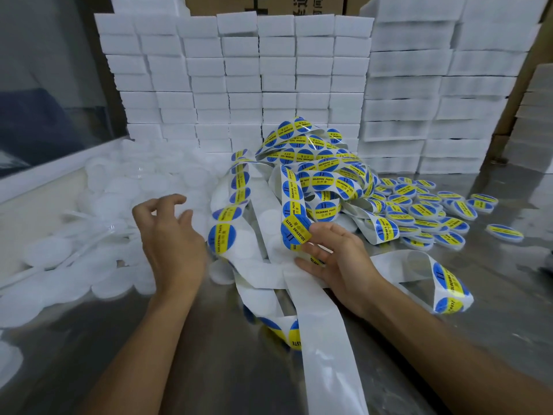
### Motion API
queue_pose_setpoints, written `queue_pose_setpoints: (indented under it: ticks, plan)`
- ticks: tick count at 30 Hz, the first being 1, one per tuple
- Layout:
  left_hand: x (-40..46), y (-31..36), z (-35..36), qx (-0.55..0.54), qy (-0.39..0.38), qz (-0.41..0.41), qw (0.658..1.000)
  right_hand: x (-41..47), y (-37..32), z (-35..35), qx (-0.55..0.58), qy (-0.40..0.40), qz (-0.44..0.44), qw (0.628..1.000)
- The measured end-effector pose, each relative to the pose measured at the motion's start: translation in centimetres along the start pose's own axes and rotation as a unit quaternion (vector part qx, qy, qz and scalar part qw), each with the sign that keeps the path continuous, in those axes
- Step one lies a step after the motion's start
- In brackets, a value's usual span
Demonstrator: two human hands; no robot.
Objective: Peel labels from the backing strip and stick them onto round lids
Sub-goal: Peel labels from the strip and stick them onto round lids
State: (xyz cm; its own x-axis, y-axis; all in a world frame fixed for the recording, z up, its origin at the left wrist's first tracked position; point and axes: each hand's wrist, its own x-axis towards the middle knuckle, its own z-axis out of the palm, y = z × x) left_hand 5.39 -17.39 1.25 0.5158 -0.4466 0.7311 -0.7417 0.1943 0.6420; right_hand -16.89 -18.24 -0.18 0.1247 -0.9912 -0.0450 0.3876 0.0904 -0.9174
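Note:
A long white backing strip (326, 339) with round blue-and-yellow labels lies tangled in a heap (317, 163) at the table's middle. My right hand (338, 259) rests on the strip and pinches one blue-and-yellow label (294, 232) between thumb and fingers. My left hand (170, 235) hovers over the pile of plain white round lids (104, 223) on the left, fingers spread and curled, holding nothing. Labelled lids (425, 208) lie in a group to the right of the heap.
Stacks of white boxes (269, 79) form a wall across the back. Cardboard cartons (299, 4) stand behind them. A white ledge (45, 172) borders the left side. The table (209, 369) is shiny metal, with an emptied length of strip running toward me.

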Motion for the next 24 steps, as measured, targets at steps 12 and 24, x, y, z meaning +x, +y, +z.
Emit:
queue_pose_setpoints:
  ticks: [12,24]
  plan:
    - [-4.9,6.1,0.8,-0.128,-0.04,0.305,0.943,-0.6,0.3,0.3,-0.071,-0.062,-0.08,0.992]
    - [-6.3,5.3,2.2,-0.23,-0.17,0.074,0.955,-0.9,0.5,0.9,-0.051,-0.094,-0.108,0.988]
